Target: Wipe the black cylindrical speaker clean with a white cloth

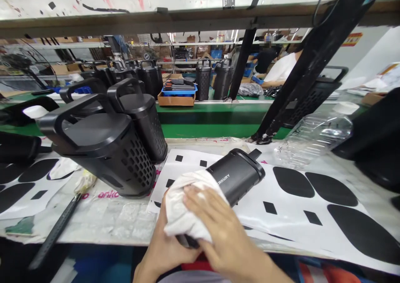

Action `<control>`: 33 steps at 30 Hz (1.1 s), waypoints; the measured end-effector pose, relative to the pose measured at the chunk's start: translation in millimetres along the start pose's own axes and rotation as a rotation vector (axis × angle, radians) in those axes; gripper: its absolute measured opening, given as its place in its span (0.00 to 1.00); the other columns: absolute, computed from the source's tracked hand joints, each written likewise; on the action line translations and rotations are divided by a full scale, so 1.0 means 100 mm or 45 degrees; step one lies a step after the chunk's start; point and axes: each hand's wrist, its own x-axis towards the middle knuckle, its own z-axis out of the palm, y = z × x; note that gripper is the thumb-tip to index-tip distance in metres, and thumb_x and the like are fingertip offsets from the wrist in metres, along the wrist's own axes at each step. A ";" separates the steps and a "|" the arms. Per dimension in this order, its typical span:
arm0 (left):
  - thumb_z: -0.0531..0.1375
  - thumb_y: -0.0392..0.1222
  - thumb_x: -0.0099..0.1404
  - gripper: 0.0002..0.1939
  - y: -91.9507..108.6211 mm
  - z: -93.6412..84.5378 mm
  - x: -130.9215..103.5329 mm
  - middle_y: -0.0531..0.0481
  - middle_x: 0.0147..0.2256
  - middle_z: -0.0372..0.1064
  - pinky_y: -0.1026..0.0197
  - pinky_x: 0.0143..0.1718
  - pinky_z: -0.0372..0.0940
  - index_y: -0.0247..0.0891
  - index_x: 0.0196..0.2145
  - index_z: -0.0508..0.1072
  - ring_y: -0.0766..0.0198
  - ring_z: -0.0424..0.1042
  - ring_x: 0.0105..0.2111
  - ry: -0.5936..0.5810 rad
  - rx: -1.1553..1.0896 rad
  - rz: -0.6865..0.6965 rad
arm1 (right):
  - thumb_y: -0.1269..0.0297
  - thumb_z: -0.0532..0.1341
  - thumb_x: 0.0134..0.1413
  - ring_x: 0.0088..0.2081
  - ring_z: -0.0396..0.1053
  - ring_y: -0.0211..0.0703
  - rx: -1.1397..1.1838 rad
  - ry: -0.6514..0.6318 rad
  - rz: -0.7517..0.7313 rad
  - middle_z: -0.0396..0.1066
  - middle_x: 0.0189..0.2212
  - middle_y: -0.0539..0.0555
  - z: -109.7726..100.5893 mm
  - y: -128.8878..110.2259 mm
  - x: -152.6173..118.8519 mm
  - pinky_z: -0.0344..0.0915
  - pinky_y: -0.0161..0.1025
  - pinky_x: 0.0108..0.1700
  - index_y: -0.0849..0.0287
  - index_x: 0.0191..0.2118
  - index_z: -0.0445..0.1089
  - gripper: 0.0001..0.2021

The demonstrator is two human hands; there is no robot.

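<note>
A black speaker (235,173) with white lettering lies on its side on the white sheet (281,199) at the bench's near edge. A white cloth (183,204) covers its near end. My right hand (218,229) presses on top of the cloth and the speaker. My left hand (165,245) grips the speaker's near end from below, partly under the cloth.
Two upright black speakers with handles (106,145) (145,120) stand at the left. White sheets carry black oval and square stickers (314,189). A clear plastic bottle (315,135) lies at the right. A green conveyor (212,124) runs behind; another person (281,68) sits beyond it.
</note>
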 end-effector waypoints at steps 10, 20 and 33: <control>0.67 0.40 0.48 0.54 -0.05 0.04 -0.04 0.37 0.64 0.52 0.33 0.64 0.49 0.43 0.67 0.43 0.39 0.55 0.64 -0.053 0.122 0.081 | 0.66 0.49 0.57 0.63 0.57 0.53 -0.059 0.143 0.089 0.63 0.60 0.62 0.13 -0.15 0.03 0.55 0.48 0.63 0.72 0.58 0.64 0.26; 0.64 0.41 0.45 0.57 0.16 0.00 0.04 0.34 0.63 0.46 0.31 0.61 0.53 0.41 0.67 0.38 0.35 0.54 0.63 0.024 0.180 -0.025 | 0.55 0.55 0.54 0.47 0.70 0.57 0.241 0.524 1.339 0.76 0.41 0.60 -0.24 0.93 -0.53 0.68 0.51 0.49 0.62 0.43 0.74 0.18; 0.65 0.34 0.54 0.51 0.11 -0.33 0.35 0.43 0.67 0.44 0.34 0.62 0.55 0.55 0.66 0.41 0.39 0.51 0.66 -0.136 0.513 0.538 | 0.41 0.57 0.55 0.25 0.66 0.46 0.190 0.927 1.598 0.66 0.22 0.53 -0.56 0.88 -0.70 0.64 0.41 0.27 0.61 0.31 0.69 0.23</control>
